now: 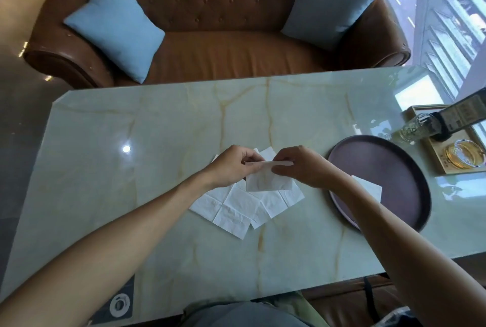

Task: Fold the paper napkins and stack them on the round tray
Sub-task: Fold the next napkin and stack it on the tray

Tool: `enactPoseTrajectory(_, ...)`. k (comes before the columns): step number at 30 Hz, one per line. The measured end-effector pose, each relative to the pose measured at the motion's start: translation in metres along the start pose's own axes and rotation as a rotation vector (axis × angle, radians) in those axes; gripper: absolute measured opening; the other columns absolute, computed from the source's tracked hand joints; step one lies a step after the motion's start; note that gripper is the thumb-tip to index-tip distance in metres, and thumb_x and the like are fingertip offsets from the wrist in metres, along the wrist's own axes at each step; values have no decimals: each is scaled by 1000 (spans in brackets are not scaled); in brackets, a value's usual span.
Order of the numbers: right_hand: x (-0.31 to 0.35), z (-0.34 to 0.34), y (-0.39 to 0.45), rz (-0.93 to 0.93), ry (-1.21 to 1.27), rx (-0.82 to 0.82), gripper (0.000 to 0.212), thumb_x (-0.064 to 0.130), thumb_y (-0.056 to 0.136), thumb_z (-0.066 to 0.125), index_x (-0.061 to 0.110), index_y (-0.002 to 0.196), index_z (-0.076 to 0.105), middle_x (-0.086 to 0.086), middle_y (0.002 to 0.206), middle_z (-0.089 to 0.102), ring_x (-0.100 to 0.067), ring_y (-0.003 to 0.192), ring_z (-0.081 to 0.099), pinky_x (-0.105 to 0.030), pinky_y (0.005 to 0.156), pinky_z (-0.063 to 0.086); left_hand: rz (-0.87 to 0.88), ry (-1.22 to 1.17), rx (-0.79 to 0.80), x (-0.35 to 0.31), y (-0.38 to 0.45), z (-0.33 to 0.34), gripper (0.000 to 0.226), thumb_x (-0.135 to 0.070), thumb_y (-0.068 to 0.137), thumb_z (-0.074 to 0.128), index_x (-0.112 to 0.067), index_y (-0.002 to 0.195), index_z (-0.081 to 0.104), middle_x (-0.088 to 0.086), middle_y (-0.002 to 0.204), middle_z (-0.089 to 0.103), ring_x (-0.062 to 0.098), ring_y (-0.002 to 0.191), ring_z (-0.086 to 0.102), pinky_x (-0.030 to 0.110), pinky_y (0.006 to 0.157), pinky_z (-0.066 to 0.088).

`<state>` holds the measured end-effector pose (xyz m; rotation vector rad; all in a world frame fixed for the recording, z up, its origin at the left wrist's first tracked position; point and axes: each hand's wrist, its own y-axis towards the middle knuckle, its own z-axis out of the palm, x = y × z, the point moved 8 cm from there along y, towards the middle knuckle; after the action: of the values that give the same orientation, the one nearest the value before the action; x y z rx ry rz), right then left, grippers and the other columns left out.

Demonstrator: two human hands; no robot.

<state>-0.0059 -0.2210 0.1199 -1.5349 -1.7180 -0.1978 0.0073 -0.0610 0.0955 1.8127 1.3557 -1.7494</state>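
Napkin fold in progress, both hands engaged above the loose pile.

Napkin (268, 180) is lifted just over the unfolded napkins (236, 208) on the marble table (157, 129), its folded top edge running left to right between the hands. Left hand (234, 166) pinches the left end; right hand (302, 166) pinches the right end, fingers curled. Round tray (394, 168) lies to the right, nearer the right hand (one folded napkin (369, 188) already rests on it), so that hand is judged better placed for the transfer.
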Motion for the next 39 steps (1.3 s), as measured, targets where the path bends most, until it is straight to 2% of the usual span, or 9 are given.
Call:
enactPoseTrajectory(2,-2,-4,-1,-8,-29,-9,14,26,92,70,13,95,75,0,84,70,-15,73,58,-31,68,46,8,32,23,-8,5,7,24,-42,92,71,-22,102,79,-14,85,75,-7,75,62,13,71,44)
enactPoseTrajectory(6,-14,-14,-4,9,1,-8,18,30,95,68,17,85,73,10,71,63,-9,65,54,-26,63,43,43,103,20,-20,19,18,26,-51,89,72,-27,96,80,-12,87,76,2,79,63,22,76,47)
enactPoseTrajectory(12,-67,-43,-26,38,94,-30,18,23,96,65,14,88,79,2,80,77,-18,79,70,-35,79,53,47,138,-31,-31,45,34,9,-27,93,73,-21,93,79,-9,90,79,7,86,73,28,82,55)
enactPoseTrajectory(16,-136,-63,-55,202,331,-125,18,18,96,68,7,88,79,-9,85,79,2,60,67,-11,61,46,21,130,6,-33,67,54,7,-26,93,72,-24,92,79,-12,89,78,3,84,72,26,82,55)
enactPoseTrajectory(18,-167,-63,-72,279,431,-148,23,31,93,72,13,107,78,-2,103,79,10,74,67,-7,67,46,4,113,43,-39,79,71,6,-25,93,73,-25,90,78,-15,84,77,1,80,71,23,77,55)
enactPoseTrajectory(22,-196,-34,-89,318,859,-76,58,44,82,77,19,132,64,5,122,73,-8,112,69,-30,95,54,7,91,172,-56,106,125,10,-19,95,71,-14,97,78,-11,84,75,-1,77,67,16,73,50)
enactPoseTrajectory(27,-234,-25,-103,369,1203,-215,19,3,96,62,-1,113,71,-7,100,78,-18,94,73,-30,84,59,-60,8,194,-54,143,185,15,-17,94,72,-8,106,75,4,93,76,9,81,68,25,72,55)
enactPoseTrajectory(34,-313,-37,-125,539,1153,-370,20,10,95,67,6,113,75,-6,103,80,-18,92,77,-27,75,60,-268,-123,31,-7,183,256,17,0,84,78,-10,97,73,10,99,77,21,89,72,41,90,61)
enactPoseTrajectory(39,-361,-36,-135,728,955,-479,12,11,90,69,5,95,78,-4,79,75,-6,59,66,-17,54,52,-273,-36,-76,0,208,291,11,-1,84,76,-9,88,71,7,86,72,16,75,64,24,67,59)
